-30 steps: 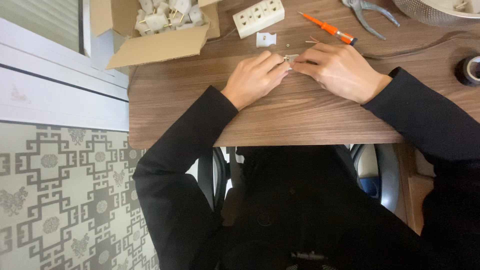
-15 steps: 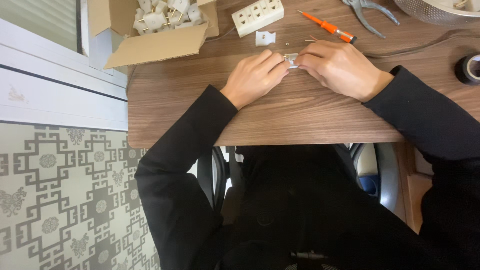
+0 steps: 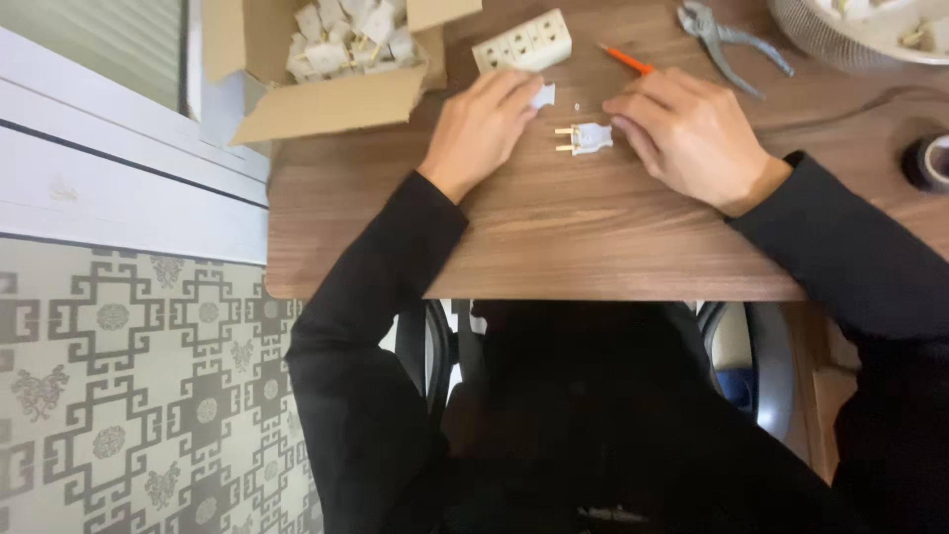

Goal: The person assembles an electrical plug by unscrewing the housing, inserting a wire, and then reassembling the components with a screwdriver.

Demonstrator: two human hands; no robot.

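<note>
A white plug (image 3: 590, 138) with two brass prongs pointing left lies on the wooden table (image 3: 554, 237), between my hands. My left hand (image 3: 484, 124) reaches up and right, its fingertips closed on a small white cover piece (image 3: 545, 96). My right hand (image 3: 687, 133) rests palm down just right of the plug, fingers loosely curled, their tips touching its right edge; it holds nothing. An orange screwdriver (image 3: 626, 60) pokes out from above my right hand's fingers.
An open cardboard box (image 3: 326, 94) with several white plug parts sits at the back left. A white multi-socket block (image 3: 522, 42) lies behind my left hand. Pliers (image 3: 727, 40), a mesh bowl (image 3: 850, 35) and a black tape roll (image 3: 929, 163) are on the right.
My hands were pressed together on the plug; they have drawn apart and the plug now lies free on the table. My left hand moved up to the white cover piece.
</note>
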